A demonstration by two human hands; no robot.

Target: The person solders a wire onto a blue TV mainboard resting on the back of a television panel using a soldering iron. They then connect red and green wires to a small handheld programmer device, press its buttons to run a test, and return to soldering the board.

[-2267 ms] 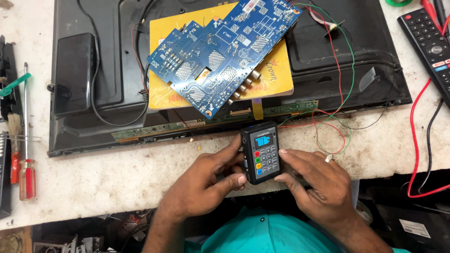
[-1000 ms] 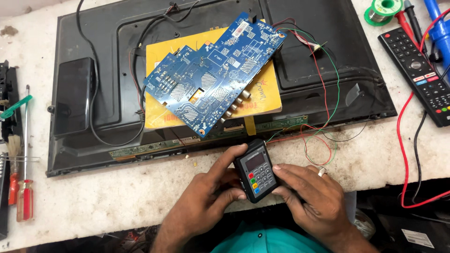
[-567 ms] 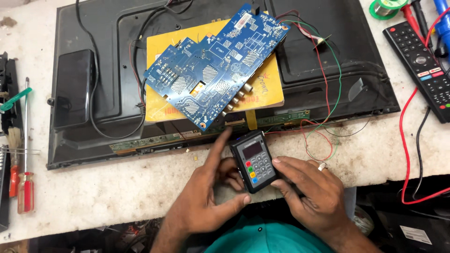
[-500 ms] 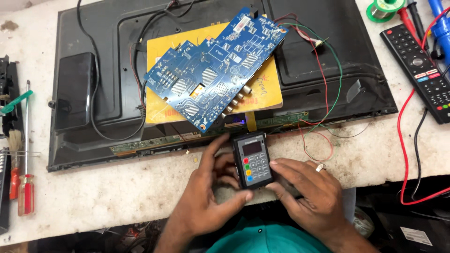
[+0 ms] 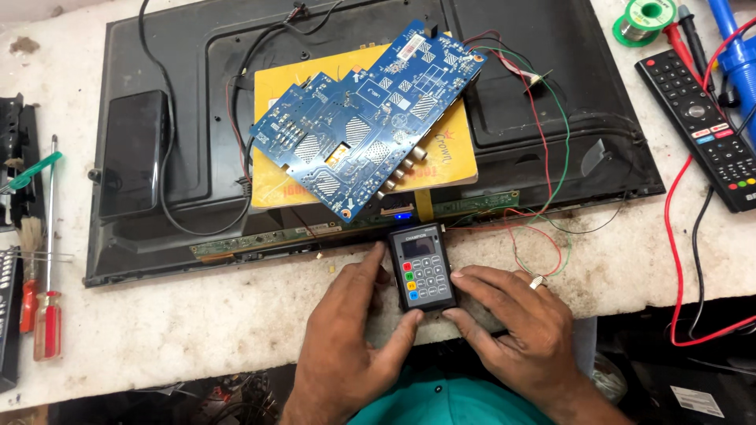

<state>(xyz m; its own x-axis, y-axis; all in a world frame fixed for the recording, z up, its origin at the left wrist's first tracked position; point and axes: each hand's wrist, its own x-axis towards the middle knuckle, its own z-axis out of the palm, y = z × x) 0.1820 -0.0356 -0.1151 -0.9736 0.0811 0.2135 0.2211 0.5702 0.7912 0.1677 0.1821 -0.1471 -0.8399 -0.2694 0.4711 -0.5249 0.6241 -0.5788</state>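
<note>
A small black handheld tester (image 5: 424,267) with a little screen and coloured buttons lies on the workbench just in front of a flat television back panel (image 5: 157,71). My left hand (image 5: 346,346) grips the tester's left side and bottom, thumb under it. My right hand (image 5: 516,327) touches its right edge with the fingers. A blue circuit board (image 5: 366,118) rests tilted on a yellow book (image 5: 272,181) on the panel. Red and green wires (image 5: 543,157) run from the board toward the panel's lower edge. A blue light (image 5: 403,216) glows just above the tester.
A black remote control (image 5: 705,130), a solder spool (image 5: 639,17) and red and black leads (image 5: 677,260) lie at the right. Screwdrivers (image 5: 47,315) and a brush (image 5: 31,240) lie at the left. The bench's front edge runs just under my hands.
The tester has been brought forward to the panel's lower edge and turned upright. A blue light now shows above it. Both hands stayed on it.
</note>
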